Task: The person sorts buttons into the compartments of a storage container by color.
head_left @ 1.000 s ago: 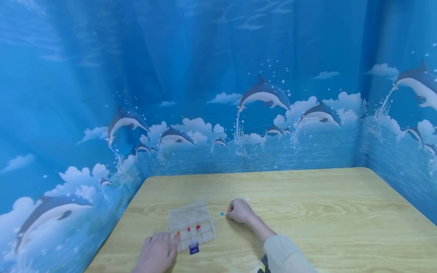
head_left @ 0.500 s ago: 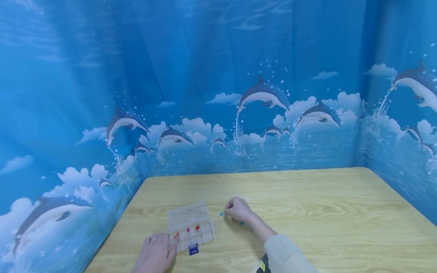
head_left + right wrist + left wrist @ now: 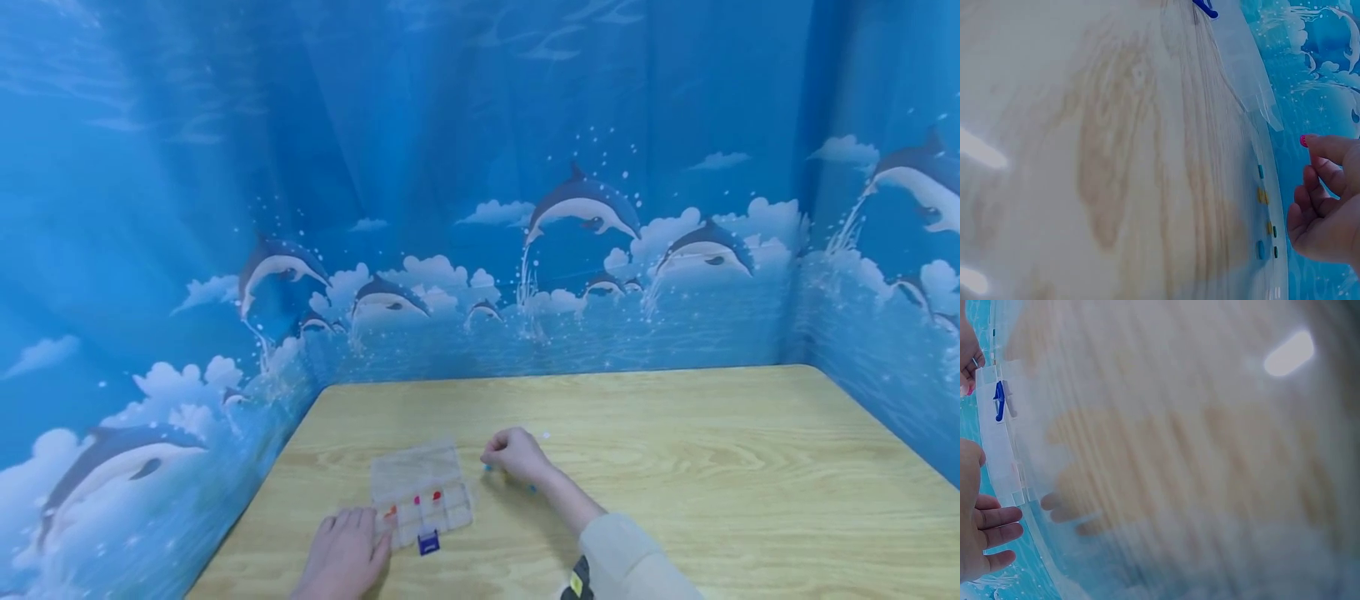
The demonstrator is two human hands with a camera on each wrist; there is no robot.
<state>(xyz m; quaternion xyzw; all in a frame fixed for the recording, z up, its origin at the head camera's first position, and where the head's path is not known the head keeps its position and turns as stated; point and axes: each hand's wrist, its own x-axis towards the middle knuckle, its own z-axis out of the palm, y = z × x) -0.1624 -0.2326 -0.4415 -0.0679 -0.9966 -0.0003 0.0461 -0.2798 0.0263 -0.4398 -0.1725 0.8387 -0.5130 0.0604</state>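
A clear compartment box [image 3: 454, 521] lies on the table with its lid [image 3: 414, 468] folded back and a dark blue latch [image 3: 428, 542] at the front. Orange, pink and red pieces [image 3: 437, 496] sit in separate back compartments. My left hand [image 3: 343, 546] rests at the box's left end, its fingers extended in the left wrist view. To the right of the box, my right hand [image 3: 517, 454] pinches a small round pink piece [image 3: 1304, 141] between thumb and index finger, just above the table. A small blue piece [image 3: 488, 467] lies below those fingertips.
A white piece [image 3: 546, 435] lies behind the right hand, and another blue piece [image 3: 533, 488] is near the wrist. Yellow pieces [image 3: 1262, 195] and green ones [image 3: 1275, 231] show beside the right hand in its wrist view. A dolphin-print curtain [image 3: 480, 208] surrounds the wooden table [image 3: 712, 467].
My right hand has moved a little left, toward the box, and now sits over the near blue piece. The left hand and the box stay in place.
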